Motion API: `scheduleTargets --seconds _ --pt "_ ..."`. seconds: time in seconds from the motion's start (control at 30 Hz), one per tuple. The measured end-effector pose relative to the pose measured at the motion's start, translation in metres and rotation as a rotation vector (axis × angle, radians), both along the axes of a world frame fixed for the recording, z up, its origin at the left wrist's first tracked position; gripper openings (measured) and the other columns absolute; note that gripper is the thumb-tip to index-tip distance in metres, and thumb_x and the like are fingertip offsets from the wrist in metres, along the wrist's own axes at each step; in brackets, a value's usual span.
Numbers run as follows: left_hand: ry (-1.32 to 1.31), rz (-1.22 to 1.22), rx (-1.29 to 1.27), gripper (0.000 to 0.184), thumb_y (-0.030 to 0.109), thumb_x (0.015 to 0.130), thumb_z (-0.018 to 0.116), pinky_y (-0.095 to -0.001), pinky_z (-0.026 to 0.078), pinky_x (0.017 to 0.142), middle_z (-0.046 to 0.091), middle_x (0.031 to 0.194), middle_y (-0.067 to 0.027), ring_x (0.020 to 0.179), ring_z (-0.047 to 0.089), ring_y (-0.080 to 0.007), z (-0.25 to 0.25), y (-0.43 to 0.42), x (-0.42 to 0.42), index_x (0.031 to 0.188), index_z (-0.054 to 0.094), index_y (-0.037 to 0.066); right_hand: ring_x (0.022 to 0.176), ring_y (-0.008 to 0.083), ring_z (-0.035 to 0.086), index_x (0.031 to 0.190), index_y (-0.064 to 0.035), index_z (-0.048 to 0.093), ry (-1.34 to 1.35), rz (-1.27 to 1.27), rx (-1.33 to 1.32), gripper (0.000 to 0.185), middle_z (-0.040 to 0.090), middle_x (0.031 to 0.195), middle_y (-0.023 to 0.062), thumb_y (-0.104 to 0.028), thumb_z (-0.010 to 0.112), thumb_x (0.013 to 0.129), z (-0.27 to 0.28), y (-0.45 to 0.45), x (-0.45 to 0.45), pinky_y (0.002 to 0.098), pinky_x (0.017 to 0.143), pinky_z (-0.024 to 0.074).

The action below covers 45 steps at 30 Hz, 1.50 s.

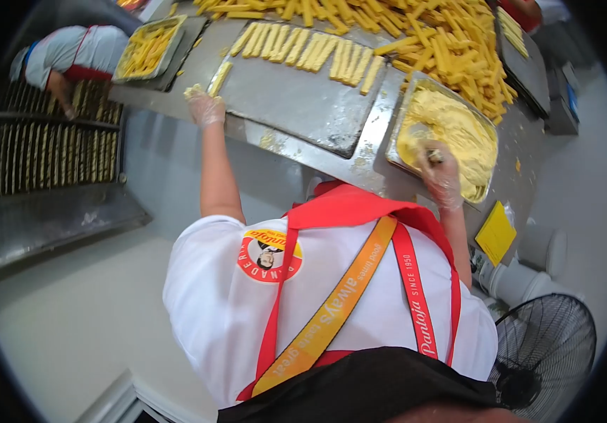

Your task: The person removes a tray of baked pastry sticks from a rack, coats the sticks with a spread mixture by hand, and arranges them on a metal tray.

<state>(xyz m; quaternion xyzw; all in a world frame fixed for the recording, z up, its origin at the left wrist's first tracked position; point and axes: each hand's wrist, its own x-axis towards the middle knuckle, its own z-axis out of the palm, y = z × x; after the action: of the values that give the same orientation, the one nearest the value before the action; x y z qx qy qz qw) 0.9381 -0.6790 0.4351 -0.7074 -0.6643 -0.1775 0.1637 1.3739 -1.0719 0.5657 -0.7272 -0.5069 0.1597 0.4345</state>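
My gloved left hand (206, 109) is at the near left corner of a flat metal tray (289, 99), its fingers around a cream-smeared piece, beside a coated yellow stick (220, 79) lying on the tray. A row of coated sticks (303, 49) lines the tray's far side. Over on the right, my gloved right hand (440, 169) is closed around a small tool, mostly hidden, at the near left part of a pan of yellow cream (462, 134). The tool's end touches or hovers over the cream; I cannot tell which.
Plain yellow sticks (451, 49) are heaped behind the pan. At the left stand a tray of yellow sticks (149, 49), a co-worker (77, 56) and a loaded rack (49, 158). Yellow paper (495, 231), white buckets (518, 282) and a fan (547, 352) are at the right.
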Motion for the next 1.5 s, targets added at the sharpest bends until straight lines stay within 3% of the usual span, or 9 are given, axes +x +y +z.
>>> scheduleTargets --seconds 0.13,0.27,0.57,0.77,0.87,1.0,1.23,1.33,1.5 --pt "-0.255 -0.303 -0.002 0.075 0.028 0.075 0.072 -0.0414 0.037 0.109 0.050 0.134 -0.0290 0.131 0.045 -0.0377 0.068 -0.047 0.127 0.137 0.044 -0.004 0.070 0.0133 0.061 0.100 -0.0016 0.065 0.459 -0.042 -0.192 0.017 0.067 0.090 0.0081 -0.017 0.063 0.093 0.000 0.006 0.040 0.0298 0.067 0.0512" --pt "-0.509 -0.972 -0.073 0.069 0.032 0.074 0.073 -0.0465 0.047 0.092 0.063 0.118 -0.0217 0.109 0.058 -0.0381 0.094 -0.053 0.269 0.134 0.050 0.007 0.071 0.0129 0.063 0.099 -0.0018 0.065 -0.190 -0.293 -0.193 0.020 0.068 0.089 0.0082 -0.020 0.063 0.093 -0.005 0.009 0.085 0.0296 0.067 0.0516" --pt "0.140 -0.781 -0.521 0.060 0.035 0.078 0.071 -0.0430 0.054 0.084 0.069 0.109 -0.0177 0.103 0.067 -0.0331 0.067 -0.026 0.444 0.127 0.052 0.005 0.062 0.0260 0.058 0.091 -0.0016 0.064 0.290 -0.290 -0.111 0.019 0.059 0.067 0.0125 -0.020 0.063 0.087 0.000 0.017 0.064 0.0361 0.063 0.0482" --pt "-0.242 -0.871 -0.115 0.035 0.037 0.083 0.070 -0.0432 0.055 0.080 0.071 0.096 -0.0155 0.092 0.069 -0.0332 0.050 0.004 0.447 0.106 0.064 0.011 0.069 0.0241 0.062 0.099 -0.0029 0.066 -0.073 0.122 0.083 0.020 0.065 0.079 0.0131 -0.019 0.066 0.086 0.013 0.006 0.035 0.0339 0.070 0.0515" --pt "-0.613 -1.088 -0.035 0.026 0.029 0.085 0.071 -0.0414 0.056 0.074 0.071 0.091 -0.0154 0.082 0.069 -0.0298 0.061 -0.007 0.426 0.101 0.068 0.009 0.065 0.0159 0.061 0.091 -0.0056 0.066 0.659 -0.015 -0.185 0.015 0.067 0.078 0.0042 -0.019 0.069 0.086 0.000 0.009 0.059 0.0312 0.066 0.0501" --pt "-1.089 -1.102 -0.613 0.024 0.016 0.085 0.071 -0.0337 0.057 0.065 0.072 0.091 -0.0125 0.074 0.067 -0.0191 0.165 -0.133 0.369 0.105 0.069 0.003 0.065 0.0111 0.059 0.090 -0.0056 0.066 -0.207 -0.264 -0.109 0.018 0.066 0.078 -0.0007 -0.023 0.069 0.087 -0.007 0.012 0.102 0.0305 0.063 0.0499" --pt "-0.643 -1.149 -0.905 0.032 0.012 0.083 0.069 -0.0323 0.056 0.076 0.071 0.106 -0.0163 0.082 0.068 -0.0184 0.136 -0.231 0.325 0.113 0.067 -0.001 0.062 0.0159 0.057 0.090 -0.0030 0.065 0.281 0.013 -0.312 0.017 0.062 0.072 0.0054 -0.019 0.067 0.086 -0.001 -0.003 0.099 0.0316 0.061 0.0477" --pt "-0.776 -1.138 -0.808 0.037 0.012 0.081 0.068 -0.0356 0.054 0.078 0.070 0.102 -0.0173 0.083 0.068 -0.0254 0.110 -0.241 0.328 0.118 0.064 0.003 0.066 0.0107 0.058 0.090 -0.0035 0.066 -0.260 -0.198 -0.078 0.016 0.065 0.077 0.0015 -0.019 0.069 0.085 0.009 0.007 0.112 0.0282 0.063 0.0491" --pt "-0.685 -1.181 -0.551 0.049 0.012 0.079 0.069 -0.0397 0.052 0.071 0.068 0.091 -0.0178 0.081 0.066 -0.0348 0.094 -0.240 0.341 0.126 0.057 0.011 0.070 0.0129 0.063 0.087 -0.0018 0.066 0.807 -0.199 0.334 0.015 0.067 0.079 0.0037 -0.016 0.067 0.081 0.045 -0.005 0.054 0.0283 0.065 0.0505"
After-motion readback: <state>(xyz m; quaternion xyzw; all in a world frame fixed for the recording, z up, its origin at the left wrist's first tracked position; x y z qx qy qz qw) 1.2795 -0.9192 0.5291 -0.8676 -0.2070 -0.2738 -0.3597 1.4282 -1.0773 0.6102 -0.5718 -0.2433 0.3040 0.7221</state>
